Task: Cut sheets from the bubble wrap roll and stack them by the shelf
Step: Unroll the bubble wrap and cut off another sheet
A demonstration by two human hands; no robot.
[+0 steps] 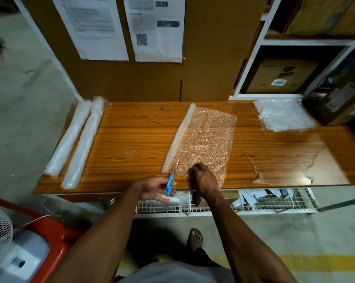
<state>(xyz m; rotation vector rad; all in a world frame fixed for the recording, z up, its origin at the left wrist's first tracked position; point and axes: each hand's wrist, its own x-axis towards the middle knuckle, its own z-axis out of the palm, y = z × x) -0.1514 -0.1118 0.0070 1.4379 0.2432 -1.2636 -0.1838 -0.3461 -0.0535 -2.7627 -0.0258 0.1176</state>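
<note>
Bubble wrap [205,139] lies unrolled across the middle of the wooden bench [131,135], its remaining roll [179,137] resting along the sheet's left edge and the free sheet spread flat to the right. From my remote seat I read the material as very light, limp and slick, with air cells that will pop under a hard pinch; it should slide on the varnished top unless pinned. The right hand [203,178] does that pinning, fingers curled down onto the sheet's near edge, a closed grip on the wrap close to the cut line. The left hand [154,188] holds blue-handled scissors [171,183], fingers through and around the handles, blades aimed up at the near edge just beside the roll. I judge the best hold is flat pressure near the blades to keep the film taut, since a loose sheet would bunch between them rather than shear. A finished stack of cut sheets [284,114] sits at the bench's far right corner, next to the white shelf [252,64] and a cardboard box [340,105]. Two more rolls [76,139] lie side by side at the left end, well apart from the work. Each cut piece should lift easily by one corner.
</note>
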